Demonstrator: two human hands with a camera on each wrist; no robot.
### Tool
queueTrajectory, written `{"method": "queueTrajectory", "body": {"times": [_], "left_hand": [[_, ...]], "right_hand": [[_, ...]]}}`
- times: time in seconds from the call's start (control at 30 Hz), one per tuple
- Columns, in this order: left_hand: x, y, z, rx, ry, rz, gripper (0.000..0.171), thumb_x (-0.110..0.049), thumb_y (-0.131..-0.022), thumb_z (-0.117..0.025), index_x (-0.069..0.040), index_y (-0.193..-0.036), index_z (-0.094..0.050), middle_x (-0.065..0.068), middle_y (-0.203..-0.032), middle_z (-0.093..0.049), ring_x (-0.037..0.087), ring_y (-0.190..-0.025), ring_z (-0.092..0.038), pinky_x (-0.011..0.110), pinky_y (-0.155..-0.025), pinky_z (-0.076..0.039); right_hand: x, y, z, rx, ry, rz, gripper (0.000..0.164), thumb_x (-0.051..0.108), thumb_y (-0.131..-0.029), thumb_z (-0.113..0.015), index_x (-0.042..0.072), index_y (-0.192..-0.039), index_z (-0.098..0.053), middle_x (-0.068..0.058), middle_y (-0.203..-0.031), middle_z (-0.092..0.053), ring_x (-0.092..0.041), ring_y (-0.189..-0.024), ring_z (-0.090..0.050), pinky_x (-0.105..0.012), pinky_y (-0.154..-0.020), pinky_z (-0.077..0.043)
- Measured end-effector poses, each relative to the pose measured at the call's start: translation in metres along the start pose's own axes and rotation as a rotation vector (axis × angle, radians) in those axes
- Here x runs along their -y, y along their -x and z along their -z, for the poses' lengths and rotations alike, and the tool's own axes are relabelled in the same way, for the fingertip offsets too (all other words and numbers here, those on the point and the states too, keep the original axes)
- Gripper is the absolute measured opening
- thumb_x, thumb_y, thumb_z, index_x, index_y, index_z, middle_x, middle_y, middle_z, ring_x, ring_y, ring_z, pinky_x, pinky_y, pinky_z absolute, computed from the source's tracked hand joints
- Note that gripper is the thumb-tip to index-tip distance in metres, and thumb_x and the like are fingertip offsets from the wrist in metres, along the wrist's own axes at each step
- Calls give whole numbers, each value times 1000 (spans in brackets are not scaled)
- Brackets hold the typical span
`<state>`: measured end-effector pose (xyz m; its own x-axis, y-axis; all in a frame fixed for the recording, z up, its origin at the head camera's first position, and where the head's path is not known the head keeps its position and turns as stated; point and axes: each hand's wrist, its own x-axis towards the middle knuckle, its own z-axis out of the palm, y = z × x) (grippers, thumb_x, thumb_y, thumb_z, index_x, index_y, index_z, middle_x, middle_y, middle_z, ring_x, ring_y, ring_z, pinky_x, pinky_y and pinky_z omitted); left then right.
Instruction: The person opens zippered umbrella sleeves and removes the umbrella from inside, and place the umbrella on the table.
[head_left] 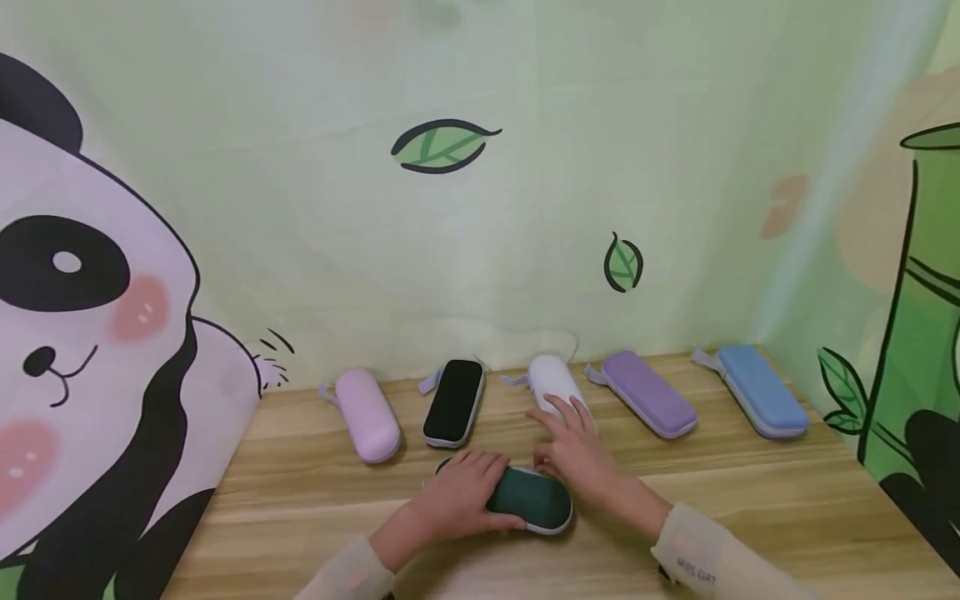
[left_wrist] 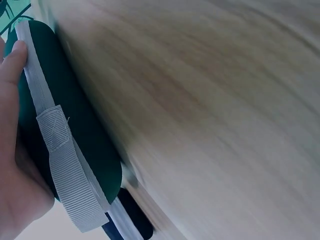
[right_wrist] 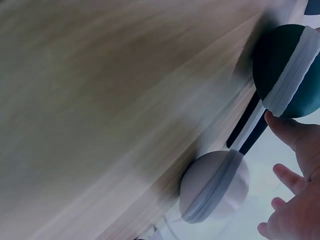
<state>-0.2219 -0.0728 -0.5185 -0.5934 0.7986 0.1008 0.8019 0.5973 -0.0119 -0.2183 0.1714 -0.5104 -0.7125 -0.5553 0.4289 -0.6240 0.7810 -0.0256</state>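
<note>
Near the front of the wood-grain table [head_left: 285, 517] sits a dark green case [head_left: 532, 497], oblong, round-ended and smooth-looking. The left hand [head_left: 467, 493] grips it from above, hiding its left part. The right hand [head_left: 576, 457] touches its edge, outer fingers spread; whether it pinches anything, I can't tell. A ribbed grey strap [left_wrist: 75, 182] joins the pale zip band [left_wrist: 37, 75].
</note>
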Motion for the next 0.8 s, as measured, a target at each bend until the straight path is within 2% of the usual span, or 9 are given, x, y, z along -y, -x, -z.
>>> {"method": "queueTrajectory", "body": {"times": [0.17, 0.37, 0.6, 0.8], "left_hand": [[-3, -3, 1, -23, 18, 48, 88, -80, -88, -49, -7, -138, -57, 8, -130, -63, 23, -121, -58, 43, -104, -44], [-6, -1, -3, -48, 20, 65, 80, -80, -88, -48, -13, -130, -58, 3, -122, -65, 23, -114, -60, 43, -99, -46], [-6, -2, 0, -44, 20, 77, 78, -80, -88, -50, -14, -128, -59, 2, -123, -65, 22, -113, -61, 43, -100, -45], [-10, 1, 0, -43, 24, 86, 77, -79, -88, -50, -13, -129, -58, 2, -123, -64, 22, -115, -60, 44, -102, -44]], "right_hand": [[-7, 7, 4, 1, -12, -24, 15, 23, -72, -91, 25, -74, -76, -10, -140, -58, -46, -141, -35, -70, -110, -27], [-11, 17, 8, -11, 8, -17, 14, 23, -72, -90, 25, -74, -77, -11, -136, -61, -47, -138, -39, -67, -107, -32], [-12, 22, 13, -38, 5, -16, 14, 23, -70, -91, 23, -76, -78, -13, -134, -60, -48, -135, -41, -65, -104, -35], [-11, 30, 16, -51, -12, -22, 15, 20, -69, -92, 23, -75, -78, -13, -135, -60, -50, -134, -41, -68, -103, -34]]}}
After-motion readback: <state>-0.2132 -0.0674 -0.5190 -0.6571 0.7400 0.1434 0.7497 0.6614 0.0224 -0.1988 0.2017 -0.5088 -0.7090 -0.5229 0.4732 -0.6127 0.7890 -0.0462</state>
